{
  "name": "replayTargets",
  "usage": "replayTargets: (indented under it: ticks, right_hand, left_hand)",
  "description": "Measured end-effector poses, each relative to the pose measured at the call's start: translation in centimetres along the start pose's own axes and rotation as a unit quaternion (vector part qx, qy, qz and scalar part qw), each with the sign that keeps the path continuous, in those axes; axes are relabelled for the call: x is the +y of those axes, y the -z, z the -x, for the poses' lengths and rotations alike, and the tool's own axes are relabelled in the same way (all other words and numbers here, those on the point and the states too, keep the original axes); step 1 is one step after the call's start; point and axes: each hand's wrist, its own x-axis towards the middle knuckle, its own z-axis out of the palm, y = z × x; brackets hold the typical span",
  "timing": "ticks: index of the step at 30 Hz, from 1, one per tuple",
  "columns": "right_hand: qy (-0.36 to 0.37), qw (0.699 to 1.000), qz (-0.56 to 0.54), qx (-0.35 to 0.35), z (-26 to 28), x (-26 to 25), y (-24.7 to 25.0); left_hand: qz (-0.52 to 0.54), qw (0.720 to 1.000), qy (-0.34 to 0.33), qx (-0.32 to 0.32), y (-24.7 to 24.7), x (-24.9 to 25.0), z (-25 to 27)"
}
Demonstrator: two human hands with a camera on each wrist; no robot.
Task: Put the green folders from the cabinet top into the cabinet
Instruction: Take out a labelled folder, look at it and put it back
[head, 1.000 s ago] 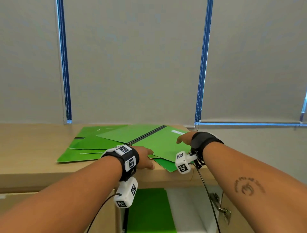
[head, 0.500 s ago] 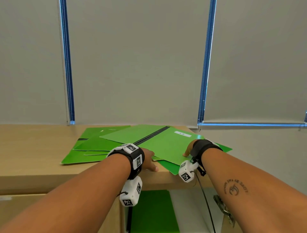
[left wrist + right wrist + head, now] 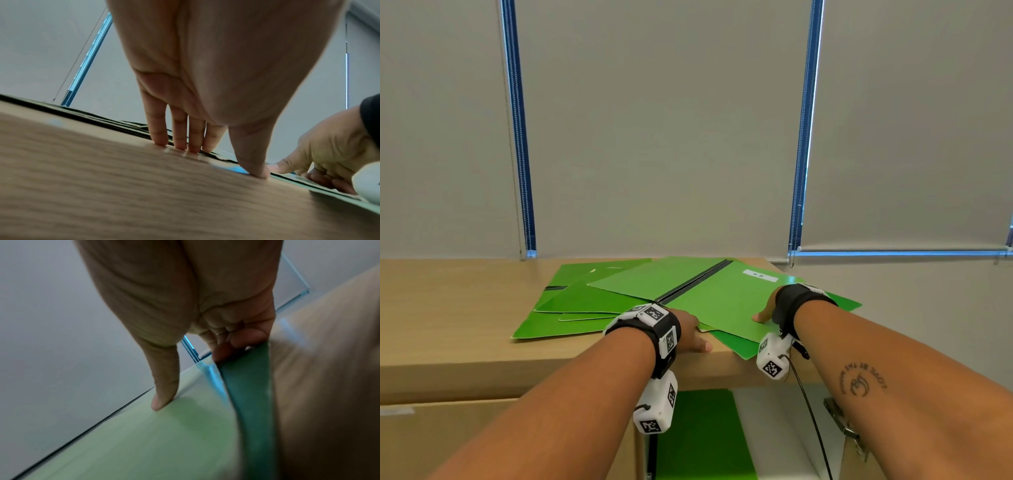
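Observation:
Several green folders (image 3: pixel 571 322) lie overlapped on the wooden cabinet top (image 3: pixel 448 308). The uppermost folder (image 3: pixel 715 298) has a black spine and a white label, and its right corner hangs over the cabinet's right end. My right hand (image 3: pixel 767 311) pinches this folder's near right edge, with the thumb (image 3: pixel 162 394) on top and the fingers curled underneath. My left hand (image 3: pixel 690 334) rests flat at the pile's front edge, its straight fingers (image 3: pixel 179 138) pressing on the wood. Another green folder (image 3: pixel 702 435) stands inside the cabinet below.
The cabinet compartment under my hands stands open, with a white inner wall (image 3: pixel 767 442) and a metal door hinge (image 3: pixel 842 425) at the right. A closed wooden door (image 3: pixel 482 438) is on the left. Grey roller blinds (image 3: pixel 654 137) hang behind the cabinet.
The top folder has slid to the right and towards me, past the cabinet's end. My right hand went from lying on it to pinching its edge. The left hand barely moved.

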Motion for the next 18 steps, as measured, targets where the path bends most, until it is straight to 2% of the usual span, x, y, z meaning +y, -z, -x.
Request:
replayTargets:
  ticks: [4, 7, 8, 9, 12, 13, 15, 18]
  right_hand:
    - [-0.02, 0.993, -0.117, -0.011, 1.2, 0.7, 0.8]
    - [-0.037, 0.963, -0.266, -0.021, 1.4, 1.3, 1.4]
    - [-0.031, 0.938, -0.344, -0.014, 1.2, 1.6, 1.6]
    - [-0.023, 0.899, -0.438, -0.006, 0.6, 2.0, 1.7]
    - [-0.002, 0.742, -0.67, -0.002, 1.3, 2.6, 2.5]
    - [0.016, 0.712, -0.702, 0.003, 2.5, 2.4, 3.3]
    - [0.078, 0.688, -0.721, 0.032, 4.6, 1.9, 4.7]
    - [0.142, 0.657, -0.739, 0.041, 6.8, 1.9, 5.6]
  left_hand:
    - [0.011, 1.0, -0.007, -0.002, -0.3, -0.5, -0.2]
    - [0.026, 1.0, -0.012, 0.005, -0.5, -0.7, -0.4]
    - [0.03, 0.999, -0.014, 0.013, -0.6, -0.9, -0.5]
    - [0.038, 0.999, -0.013, 0.023, -0.8, -1.2, -0.6]
    - [0.15, 0.986, -0.005, 0.073, -1.5, -2.3, -1.0]
    - [0.21, 0.972, 0.001, 0.107, -1.6, -2.8, -1.1]
    - [0.3, 0.933, 0.024, 0.197, -1.6, -3.8, -1.1]
    - [0.358, 0.873, 0.083, 0.322, -0.4, -5.5, -0.6]
